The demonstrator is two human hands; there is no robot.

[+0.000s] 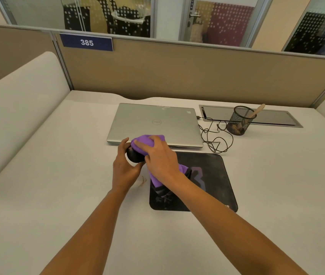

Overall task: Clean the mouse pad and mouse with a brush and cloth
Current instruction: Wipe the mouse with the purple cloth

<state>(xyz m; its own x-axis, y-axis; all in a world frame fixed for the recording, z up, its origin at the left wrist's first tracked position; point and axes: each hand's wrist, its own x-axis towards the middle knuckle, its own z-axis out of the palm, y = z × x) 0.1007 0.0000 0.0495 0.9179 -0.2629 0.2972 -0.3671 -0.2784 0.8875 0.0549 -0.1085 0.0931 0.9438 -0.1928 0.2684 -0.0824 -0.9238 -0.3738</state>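
My left hand (123, 169) holds a black mouse (135, 155) lifted above the desk, just left of the mouse pad. My right hand (158, 157) presses a purple cloth (147, 140) down over the top of the mouse; the cloth's tail hangs under my wrist onto the pad. The black mouse pad (213, 175) with a purple print lies flat on the desk, partly covered by my right forearm. A brush with a wooden handle (257, 111) stands in a black mesh cup (239, 122) at the back right.
A shut silver laptop (155, 124) lies behind my hands, its black cable (215, 138) coiled between it and the mesh cup. A cable hatch (272, 118) sits in the desk behind the cup. A beige partition (177, 72) walls the back.
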